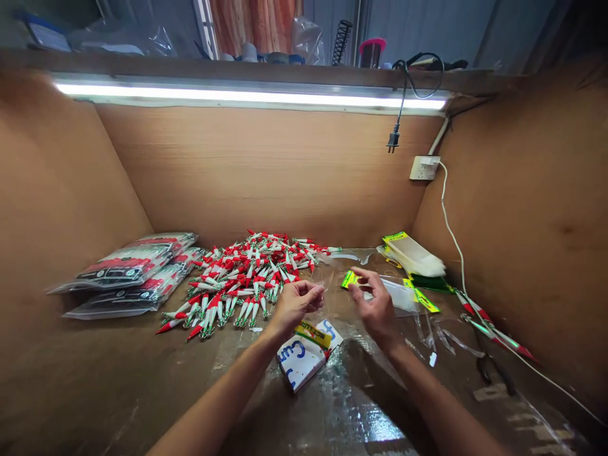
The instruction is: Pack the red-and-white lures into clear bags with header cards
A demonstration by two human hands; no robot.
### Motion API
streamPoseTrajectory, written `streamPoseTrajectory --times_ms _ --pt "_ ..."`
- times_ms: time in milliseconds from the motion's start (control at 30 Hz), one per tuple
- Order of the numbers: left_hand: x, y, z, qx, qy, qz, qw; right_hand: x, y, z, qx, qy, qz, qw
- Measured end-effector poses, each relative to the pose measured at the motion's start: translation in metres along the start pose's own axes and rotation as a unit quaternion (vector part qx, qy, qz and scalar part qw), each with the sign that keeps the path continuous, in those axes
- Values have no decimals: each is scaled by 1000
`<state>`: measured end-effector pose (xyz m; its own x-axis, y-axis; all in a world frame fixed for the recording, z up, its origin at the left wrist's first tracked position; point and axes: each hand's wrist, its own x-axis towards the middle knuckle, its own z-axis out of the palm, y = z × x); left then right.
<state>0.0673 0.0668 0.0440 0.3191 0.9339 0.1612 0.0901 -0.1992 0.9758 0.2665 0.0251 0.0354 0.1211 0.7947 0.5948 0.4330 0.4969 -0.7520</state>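
My left grip was pressed together, my right grip spread, near a white block lettered "Cun" and a yellow label.

One view is taken from the person's head, faced forward and down. The bare left hand and bare right hand are seen near, from above and behind; beyond the brown, partly glossy tabletop, the flat tan back panel is faced almost squarely.

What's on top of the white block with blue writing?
A yellow strip with dark letters. The part of the block under it is covered, so I can't tell what's there.
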Motion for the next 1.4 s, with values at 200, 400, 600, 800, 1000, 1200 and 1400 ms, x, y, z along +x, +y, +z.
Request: streamPoseTrajectory --times_ms 200,400,600,800,1000,1200,1400 --pt "-23 15 -11 -15 -70 -20 997 6 -7 -13 79 14 24 997" --pt "-47 29 -22 13 -136 -41 990 -10 -28 -5 102 -109 18 989" --pt "-64 30 -53 25 -192 -95 976 -21 -28 12 128 -147 85 977" --pt "-78 15 -64 25 -163 -116 979 -43 -48 13 16 -33 -95 995" --pt "-87 18 -59 44 -178 -119 976 -42 -47 21 146 -213 108 960" --pt "-83 19 -63 73 -211 -119 967 -49 -29 35 187 -316 163 916" --pt "-78 16 -75 95 -221 -115 964 -39 -27 31 192 -173 187 948"
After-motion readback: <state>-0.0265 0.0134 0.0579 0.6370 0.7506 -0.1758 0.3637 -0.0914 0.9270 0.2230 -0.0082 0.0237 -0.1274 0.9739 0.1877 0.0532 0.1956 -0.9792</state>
